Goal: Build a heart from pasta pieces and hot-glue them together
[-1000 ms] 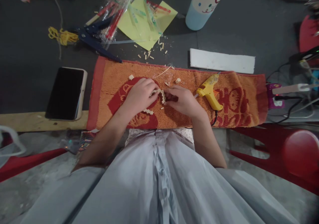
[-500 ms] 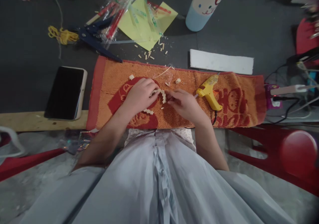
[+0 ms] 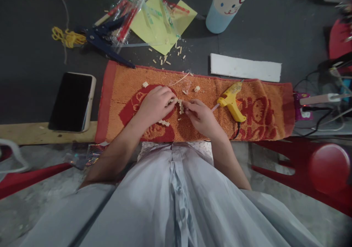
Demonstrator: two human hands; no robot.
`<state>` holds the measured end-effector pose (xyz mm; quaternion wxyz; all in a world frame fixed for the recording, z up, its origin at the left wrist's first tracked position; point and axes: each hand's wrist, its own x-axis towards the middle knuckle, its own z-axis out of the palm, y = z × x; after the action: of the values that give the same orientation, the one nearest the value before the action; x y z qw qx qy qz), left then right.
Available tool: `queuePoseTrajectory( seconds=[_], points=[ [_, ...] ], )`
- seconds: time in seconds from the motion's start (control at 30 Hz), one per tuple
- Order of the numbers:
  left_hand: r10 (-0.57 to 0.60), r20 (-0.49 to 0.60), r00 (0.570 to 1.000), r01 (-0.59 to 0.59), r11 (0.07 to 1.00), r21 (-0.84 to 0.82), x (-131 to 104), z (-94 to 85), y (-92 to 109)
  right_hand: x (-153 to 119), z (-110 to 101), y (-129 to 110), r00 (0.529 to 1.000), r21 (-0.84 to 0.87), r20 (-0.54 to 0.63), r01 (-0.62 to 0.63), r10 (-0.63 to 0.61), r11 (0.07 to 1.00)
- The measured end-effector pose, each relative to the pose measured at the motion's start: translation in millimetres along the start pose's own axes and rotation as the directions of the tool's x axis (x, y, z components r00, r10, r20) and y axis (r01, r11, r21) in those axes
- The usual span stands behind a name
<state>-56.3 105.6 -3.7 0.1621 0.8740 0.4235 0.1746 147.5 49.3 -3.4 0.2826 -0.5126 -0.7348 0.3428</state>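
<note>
Over the orange towel, my left hand is closed on one end of a pale, bumpy strip built from tiny wooden-looking pieces. My right hand pinches at the strip's right end, its fingertips touching or very near it; whether a small piece sits between them I cannot make out. Below my left hand lies a second bumpy strip, partly covered. Small pale clusters rest on the towel above. To the right of my right hand lies a yellow glue gun with a glue stick in its back.
A phone lies at left. Behind the towel are blue-handled cutters, yellow paper under plastic packaging, scattered stick bits, a white strip and a bottle. Cables and a power strip sit at right.
My right hand has shifted slightly left, its fingertips now closer against the strip's end. My left hand stays in place on the strip.
</note>
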Motion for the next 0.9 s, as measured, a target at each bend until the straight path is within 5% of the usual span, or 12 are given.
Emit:
queuePoseTrajectory(
  seconds=[0.43,0.6,0.73,0.9],
  points=[
    [-0.017,0.016,1.0,0.018,1.0,-0.014,2,0.0,2,1,1,-1,1.0,0.018,-0.007,-0.012,0.012,1.0],
    [-0.036,0.012,0.999,0.037,0.999,-0.008,-3,-15.7,7,-1,-6,1,0.999,0.007,0.007,-0.041,0.041,0.999],
    [-0.182,-0.093,0.979,0.177,0.983,-0.055,-25,-35.4,3,-5,-11,5,0.996,0.011,-0.018,-0.087,0.087,0.996],
    [-0.441,-0.23,0.868,0.431,0.898,-0.093,-65,-35.5,-6,-5,-12,4,0.989,-0.007,0.016,-0.144,0.144,0.99]
  ],
)
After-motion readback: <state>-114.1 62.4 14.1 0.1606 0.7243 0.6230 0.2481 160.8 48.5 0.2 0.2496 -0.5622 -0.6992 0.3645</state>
